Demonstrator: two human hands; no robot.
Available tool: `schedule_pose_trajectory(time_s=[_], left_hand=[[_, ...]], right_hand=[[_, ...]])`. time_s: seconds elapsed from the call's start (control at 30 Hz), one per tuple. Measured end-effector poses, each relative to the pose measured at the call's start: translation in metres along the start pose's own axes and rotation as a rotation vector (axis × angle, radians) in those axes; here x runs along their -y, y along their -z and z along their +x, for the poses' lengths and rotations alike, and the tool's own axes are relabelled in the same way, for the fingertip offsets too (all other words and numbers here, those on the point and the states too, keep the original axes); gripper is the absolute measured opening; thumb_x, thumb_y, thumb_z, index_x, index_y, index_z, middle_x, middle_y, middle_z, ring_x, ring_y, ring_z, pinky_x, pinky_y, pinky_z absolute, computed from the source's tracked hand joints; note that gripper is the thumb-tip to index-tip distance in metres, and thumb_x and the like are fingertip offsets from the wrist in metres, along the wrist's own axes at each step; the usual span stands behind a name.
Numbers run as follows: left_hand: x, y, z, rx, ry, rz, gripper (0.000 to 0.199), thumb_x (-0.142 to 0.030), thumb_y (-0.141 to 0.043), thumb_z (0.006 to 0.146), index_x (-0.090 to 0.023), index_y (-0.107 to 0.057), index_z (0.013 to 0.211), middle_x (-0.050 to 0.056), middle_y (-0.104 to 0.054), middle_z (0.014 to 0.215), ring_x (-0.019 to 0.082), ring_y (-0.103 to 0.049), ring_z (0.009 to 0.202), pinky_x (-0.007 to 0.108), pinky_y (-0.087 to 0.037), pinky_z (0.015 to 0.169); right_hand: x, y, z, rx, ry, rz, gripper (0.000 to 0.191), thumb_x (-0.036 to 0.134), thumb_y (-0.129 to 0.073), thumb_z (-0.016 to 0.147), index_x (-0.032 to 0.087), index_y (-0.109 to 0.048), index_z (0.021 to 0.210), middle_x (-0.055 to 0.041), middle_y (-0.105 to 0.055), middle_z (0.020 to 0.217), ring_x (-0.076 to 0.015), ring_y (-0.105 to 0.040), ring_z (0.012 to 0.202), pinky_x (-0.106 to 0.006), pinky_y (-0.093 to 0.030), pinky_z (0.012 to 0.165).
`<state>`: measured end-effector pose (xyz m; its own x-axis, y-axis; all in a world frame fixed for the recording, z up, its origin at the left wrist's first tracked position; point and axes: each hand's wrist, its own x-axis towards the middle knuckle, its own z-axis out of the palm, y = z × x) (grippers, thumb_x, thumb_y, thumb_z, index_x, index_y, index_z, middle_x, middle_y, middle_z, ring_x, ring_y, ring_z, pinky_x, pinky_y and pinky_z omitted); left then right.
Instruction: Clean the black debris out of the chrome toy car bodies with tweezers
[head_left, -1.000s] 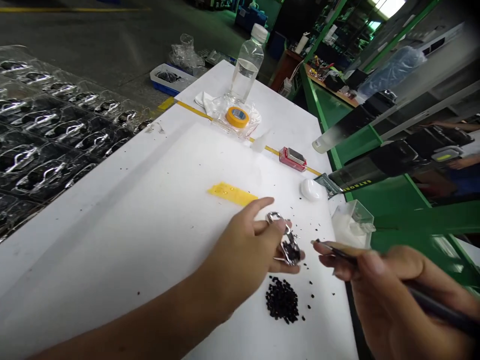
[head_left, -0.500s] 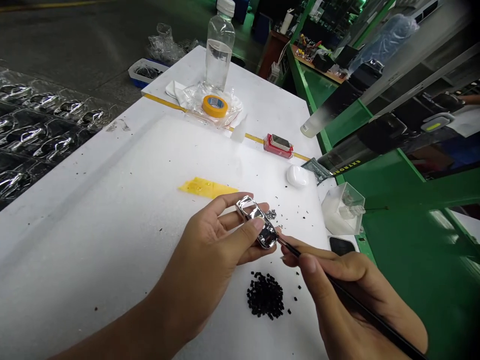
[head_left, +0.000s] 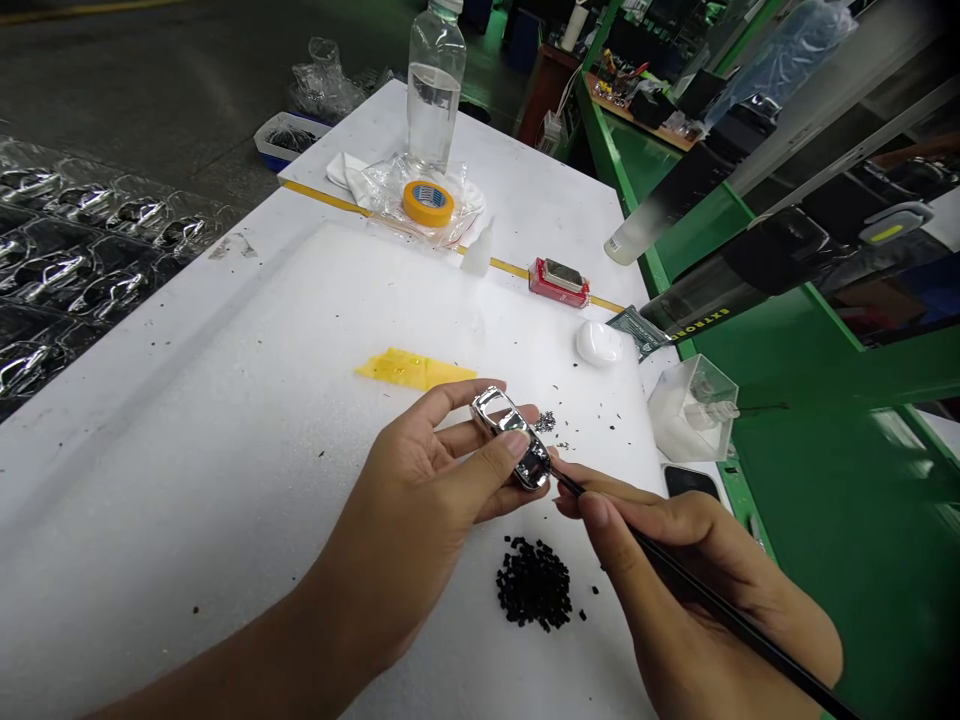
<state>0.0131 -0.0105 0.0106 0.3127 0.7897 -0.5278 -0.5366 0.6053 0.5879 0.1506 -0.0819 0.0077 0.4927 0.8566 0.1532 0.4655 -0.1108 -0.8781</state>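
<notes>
My left hand (head_left: 435, 480) is closed around a small shiny chrome part (head_left: 531, 462), oblong with rounded ends and recessed windows. The thumb presses on its face while fingers support it from behind. My right hand (head_left: 697, 570) grips a thin black stick-like tool (head_left: 675, 572) in a pen hold. The tool's tip meets the lower right end of the chrome part; what sits at the very tip is too small to make out. Below the hands lies a pile of small black pieces (head_left: 534, 584). A little heap of tiny silvery bits (head_left: 546, 422) rests just beyond the chrome part.
Yellow tape strip (head_left: 412, 369), orange tape roll (head_left: 428, 203), clear bottle (head_left: 433, 100), small white nozzle bottle (head_left: 478, 250), red box (head_left: 559, 282) and white rounded object (head_left: 598, 343) are on the table. A clear container (head_left: 694, 410) stands at right, by a green frame (head_left: 825, 450).
The right hand and its tool have shifted slightly left and up, still touching the chrome part's end. The left hand's hold looks the same. The camera view has moved a little.
</notes>
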Motion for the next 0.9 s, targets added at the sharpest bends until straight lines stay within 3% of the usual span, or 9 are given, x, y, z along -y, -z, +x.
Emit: schedule_pose_trajectory(time_s=[0.2,0.33,0.5,0.63,0.73,0.9], left_hand=[[-0.0001,0.0003,0.0033,0.006,0.011,0.022,0.036,-0.014,-0.074,0.092,-0.019,-0.062,0.127,0.008,-0.08,0.103,0.024,-0.078,0.1,0.03,-0.067,0.086],[-0.001,0.0004,0.0025,0.032,0.012,0.016,0.037,-0.013,-0.076,0.091,-0.019,-0.063,0.125,0.006,-0.08,0.101,0.024,-0.078,0.097,0.032,-0.067,0.087],[-0.001,0.0017,0.0016,0.047,0.004,0.014,0.036,-0.013,-0.076,0.09,-0.02,-0.065,0.125,0.005,-0.08,0.098,0.023,-0.078,0.097,0.032,-0.067,0.087],[-0.002,0.0006,0.002,0.034,0.012,-0.003,0.036,-0.012,-0.075,0.091,-0.019,-0.065,0.124,0.007,-0.08,0.1,0.025,-0.078,0.097,0.033,-0.067,0.087],[-0.0023,-0.0004,0.0018,0.0,0.029,-0.006,0.039,-0.009,-0.076,0.088,-0.018,-0.065,0.124,0.008,-0.08,0.102,0.026,-0.078,0.1,0.032,-0.067,0.085],[-0.0008,0.0006,0.0013,0.022,0.017,0.0,0.041,-0.012,-0.079,0.086,-0.019,-0.065,0.124,0.007,-0.08,0.1,0.026,-0.077,0.1,0.033,-0.067,0.087]], right_hand=[[0.0,-0.0027,-0.0025,-0.015,-0.008,0.08,0.013,0.033,-0.081,0.084,0.029,-0.071,0.079,0.005,-0.081,0.097,-0.0141,-0.079,0.091,-0.016,-0.064,0.086],[0.0017,-0.0033,-0.0033,-0.083,0.049,0.005,0.015,0.033,-0.081,0.084,0.029,-0.071,0.074,0.0094,-0.081,0.092,-0.0098,-0.079,0.086,-0.008,-0.06,0.083],[-0.002,-0.0001,-0.0026,-0.073,0.075,-0.064,0.014,0.035,-0.081,0.085,0.03,-0.071,0.076,0.011,-0.081,0.092,-0.0081,-0.079,0.083,-0.004,-0.057,0.08],[-0.0073,0.0014,-0.0025,-0.026,0.192,0.025,0.012,0.026,-0.08,0.086,0.027,-0.07,0.079,0.0081,-0.081,0.095,-0.0109,-0.08,0.082,-0.009,-0.061,0.079],[-0.0052,-0.0017,-0.0033,-0.032,0.153,0.036,0.012,0.025,-0.08,0.085,0.026,-0.069,0.08,0.0072,-0.081,0.099,-0.0132,-0.08,0.087,-0.013,-0.062,0.084],[0.0007,-0.0065,-0.0044,-0.068,0.106,0.05,0.011,0.025,-0.08,0.085,0.027,-0.071,0.08,0.0081,-0.081,0.098,-0.0106,-0.079,0.088,-0.008,-0.059,0.085]])
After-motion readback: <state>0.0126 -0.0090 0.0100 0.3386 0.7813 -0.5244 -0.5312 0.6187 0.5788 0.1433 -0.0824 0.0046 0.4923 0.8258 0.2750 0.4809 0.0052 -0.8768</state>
